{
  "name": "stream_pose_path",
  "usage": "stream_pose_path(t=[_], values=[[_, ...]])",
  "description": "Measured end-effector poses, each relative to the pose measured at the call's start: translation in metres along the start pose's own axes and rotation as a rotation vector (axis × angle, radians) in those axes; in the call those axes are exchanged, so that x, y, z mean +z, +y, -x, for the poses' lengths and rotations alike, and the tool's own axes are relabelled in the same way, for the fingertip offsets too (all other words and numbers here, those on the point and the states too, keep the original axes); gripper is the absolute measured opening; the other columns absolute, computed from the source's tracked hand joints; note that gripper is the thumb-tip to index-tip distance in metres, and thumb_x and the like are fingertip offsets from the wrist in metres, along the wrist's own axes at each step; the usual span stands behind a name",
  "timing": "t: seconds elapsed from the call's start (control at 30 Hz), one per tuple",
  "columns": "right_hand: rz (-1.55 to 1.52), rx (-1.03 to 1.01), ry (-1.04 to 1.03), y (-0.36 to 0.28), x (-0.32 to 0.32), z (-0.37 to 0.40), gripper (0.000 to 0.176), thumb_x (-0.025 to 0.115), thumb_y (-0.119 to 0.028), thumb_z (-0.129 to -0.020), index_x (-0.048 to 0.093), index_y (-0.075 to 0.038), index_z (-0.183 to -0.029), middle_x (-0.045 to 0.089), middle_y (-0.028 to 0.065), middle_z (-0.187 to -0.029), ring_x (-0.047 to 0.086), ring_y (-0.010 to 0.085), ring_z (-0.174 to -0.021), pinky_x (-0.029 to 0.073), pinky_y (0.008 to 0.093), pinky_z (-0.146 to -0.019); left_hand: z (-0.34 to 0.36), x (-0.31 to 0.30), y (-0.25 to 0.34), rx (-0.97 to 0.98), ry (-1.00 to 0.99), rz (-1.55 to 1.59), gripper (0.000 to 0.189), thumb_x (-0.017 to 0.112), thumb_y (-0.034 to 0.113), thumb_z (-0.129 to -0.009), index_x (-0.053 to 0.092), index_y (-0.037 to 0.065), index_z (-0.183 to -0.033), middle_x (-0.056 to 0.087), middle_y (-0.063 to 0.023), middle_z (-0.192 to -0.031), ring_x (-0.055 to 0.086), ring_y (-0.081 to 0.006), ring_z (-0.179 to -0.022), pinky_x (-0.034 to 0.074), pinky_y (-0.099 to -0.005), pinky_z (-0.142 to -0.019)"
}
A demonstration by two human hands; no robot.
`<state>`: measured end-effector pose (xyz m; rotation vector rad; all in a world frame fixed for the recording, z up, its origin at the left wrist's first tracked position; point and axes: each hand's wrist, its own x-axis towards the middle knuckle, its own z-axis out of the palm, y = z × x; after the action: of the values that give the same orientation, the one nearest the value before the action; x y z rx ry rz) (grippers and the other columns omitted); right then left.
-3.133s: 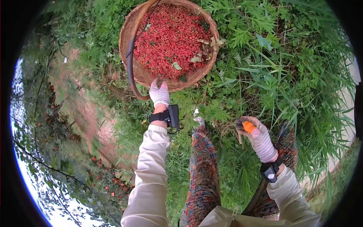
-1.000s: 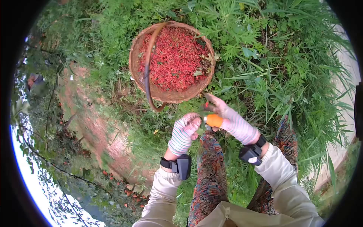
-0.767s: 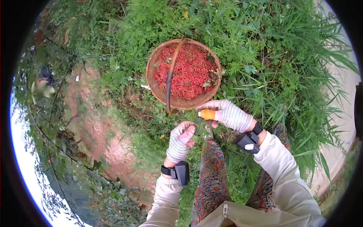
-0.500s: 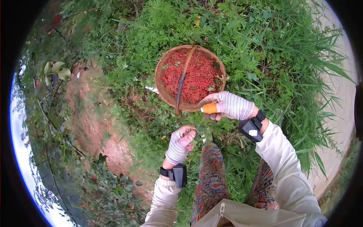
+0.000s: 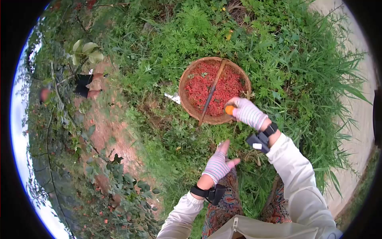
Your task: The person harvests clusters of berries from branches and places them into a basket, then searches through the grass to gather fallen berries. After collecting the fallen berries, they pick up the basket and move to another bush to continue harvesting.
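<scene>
A round wicker basket (image 5: pixel 184 93) with a wooden handle (image 5: pixel 215 85) stands in the grass, holding a heap of small red berries (image 5: pixel 199 89). My right hand (image 5: pixel 247 113), in a striped fingerless glove, is at its near right rim with the fingers bent together. Something orange (image 5: pixel 229 110) sits at the thumb, looking like a cover worn on it. Whether anything is pinched there is hidden. Lower down, my left hand (image 5: pixel 221 164) in a matching glove points forward, index finger and thumb apart, holding nothing visible, above the grass near my knee.
Leafy branches (image 5: pixel 115 171) reach in from the left over bare reddish soil (image 5: pixel 107 131). A white scrap (image 5: pixel 172 97) lies beside the basket. Tall grass (image 5: pixel 318 95) grows on the right, bordering a pale paved strip (image 5: pixel 354 119). A dark object (image 5: pixel 83 84) is at the far left.
My left hand has gone from curled fingers with a green leafy bit beside them to spread, shifting right and down. My right hand stays by the rim. The view has shifted, moving the basket rightward.
</scene>
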<state>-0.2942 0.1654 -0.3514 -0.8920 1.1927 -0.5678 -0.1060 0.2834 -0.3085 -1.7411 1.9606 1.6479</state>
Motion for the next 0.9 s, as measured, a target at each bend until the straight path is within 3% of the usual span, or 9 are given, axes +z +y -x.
stream_pose_path(t=[0.13,0.27,0.43,0.5,0.53,0.57,0.63,0.73,0.9], values=[[0.023,-0.058,-0.181,0.007,0.024,0.054,0.036,0.052,-0.006,-0.078,0.05,-0.004,-0.114,0.06,0.0094,-0.091,0.057,0.016,-0.077,0.047,0.0277,-0.07,-0.024,-0.015,0.017,-0.042,0.08,0.182,0.038,0.065,0.028,-0.078,0.055,-0.003,-0.098,0.064,-0.0156,-0.08,0.064,-0.0239,-0.072,0.05,-0.0321,-0.065],[0.027,-0.139,-0.233,0.0,0.02,0.079,0.042,0.053,-0.007,-0.077,0.047,-0.005,-0.119,0.059,0.0114,-0.095,0.056,0.0204,-0.087,0.045,0.031,-0.079,-0.015,-0.01,0.002,0.191,0.021,-0.01,0.036,0.056,0.035,-0.084,0.057,0.0,-0.093,0.058,-0.0182,-0.067,0.059,-0.0324,-0.063,0.047,-0.0359,-0.058],[0.106,-0.053,-0.384,-0.012,0.02,0.089,0.041,0.052,-0.01,-0.079,0.046,-0.006,-0.12,0.058,0.0082,-0.09,0.055,0.0165,-0.077,0.046,0.0284,-0.071,-0.001,-0.024,0.018,0.157,0.116,-0.135,0.035,0.053,0.036,-0.086,0.059,0.002,-0.086,0.056,-0.0172,-0.063,0.057,-0.0336,-0.06,0.046,-0.0388,-0.056],[-0.015,0.075,-0.43,-0.014,0.017,0.091,0.066,0.061,-0.049,-0.075,0.045,-0.005,-0.121,0.053,0.0016,-0.089,0.047,0.0074,-0.072,0.042,0.0213,-0.064,-0.002,-0.025,0.012,0.183,0.013,-0.068,0.032,0.053,0.034,-0.086,0.059,0.003,-0.082,0.056,-0.0158,-0.063,0.057,-0.0333,-0.061,0.046,-0.0384,-0.056],[-0.063,0.066,-0.408,-0.012,0.018,0.09,0.063,0.06,-0.05,-0.076,0.047,-0.005,-0.119,0.054,0.0017,-0.087,0.047,0.0069,-0.068,0.042,0.0205,-0.062,-0.001,-0.026,0.012,0.181,0.019,-0.06,0.032,0.053,0.034,-0.086,0.059,0.003,-0.082,0.056,-0.0158,-0.063,0.057,-0.0333,-0.061,0.046,-0.0384,-0.056],[-0.056,0.072,-0.415,-0.013,0.018,0.088,0.063,0.06,-0.05,-0.076,0.047,-0.005,-0.119,0.054,0.0017,-0.087,0.047,0.0069,-0.068,0.042,0.0205,-0.062,0.0,-0.027,0.012,0.213,0.035,-0.006,0.03,0.052,0.032,-0.086,0.059,0.003,-0.08,0.056,-0.015,-0.063,0.057,-0.0328,-0.06,0.046,-0.0378,-0.057],[-0.066,0.065,-0.356,-0.015,0.019,0.081,0.033,0.05,-0.007,-0.08,0.052,-0.006,-0.113,0.055,0.0017,-0.085,0.051,0.0081,-0.065,0.044,0.0217,-0.059,0.003,-0.031,0.009,0.238,0.058,0.055,0.029,0.052,0.03,-0.087,0.059,0.003,-0.078,0.056,-0.0141,-0.063,0.056,-0.0323,-0.06,0.046,-0.0372,-0.057],[-0.128,0.141,-0.079,0.009,0.012,0.049,0.038,0.046,-0.004,-0.082,0.046,-0.006,-0.12,0.056,0.0049,-0.093,0.056,0.0116,-0.07,0.047,0.0219,-0.062,0.005,-0.036,-0.006,0.139,0.106,0.172,0.025,0.051,0.023,-0.085,0.058,0.002,-0.074,0.056,-0.0131,-0.062,0.057,-0.0274,-0.058,0.046,-0.0348,-0.058],[-0.347,0.337,0.388,0.033,0.007,-0.018,0.06,0.048,-0.01,-0.088,0.016,-0.014,-0.139,0.044,0.0096,-0.121,0.049,0.0199,-0.101,0.048,0.0353,-0.079,-0.008,-0.025,-0.085,-0.161,0.249,-0.187,0.052,0.055,0.023,-0.08,0.043,-0.002,-0.123,0.059,-0.0219,-0.104,0.057,-0.0328,-0.099,0.044,-0.0344,-0.087]])
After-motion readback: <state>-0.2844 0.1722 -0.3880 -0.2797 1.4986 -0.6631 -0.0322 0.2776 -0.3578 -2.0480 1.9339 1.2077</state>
